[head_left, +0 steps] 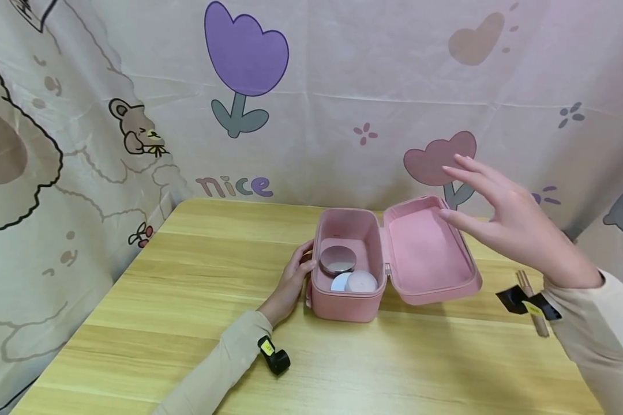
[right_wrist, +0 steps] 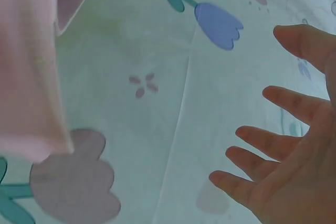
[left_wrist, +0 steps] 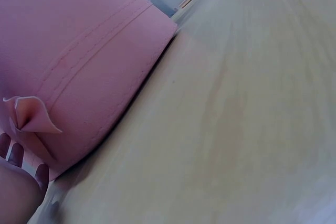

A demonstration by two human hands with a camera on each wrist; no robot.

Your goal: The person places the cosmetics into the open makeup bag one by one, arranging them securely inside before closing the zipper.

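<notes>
- The left hand (head_left: 286,282) lies against the left outer wall of the pink case (head_left: 348,310), its fingers loosely extended and touching that side; they do not close round it. The left wrist view cuts this hand off at the frame edge, so just some of its fingers show there, beside a folded pink tab (left_wrist: 34,116) near the case's base.
- The pink case stands upright on the worktop (head_left: 187,317), directly right of the left fingers and well to the left of the right fingers.
- Inside it, a round dark-rimmed container (head_left: 338,260) sits toward the left wall. Near the front wall, a white round container (head_left: 362,282) partly covers a pale blue disc (head_left: 340,282); the front wall hides their lower parts.
- The lid (head_left: 431,253) is swung open to the right of the case.
- The right hand (head_left: 519,219) is raised at the lid's right side, fingers spread wide and holding nothing. In the head view its thumb overlaps the lid's edge; the right wrist view shows a gap between fingers and pink material.
- Farther right, a slim tube (head_left: 541,325) lies partly hidden behind the black wrist camera (head_left: 510,300).
</notes>
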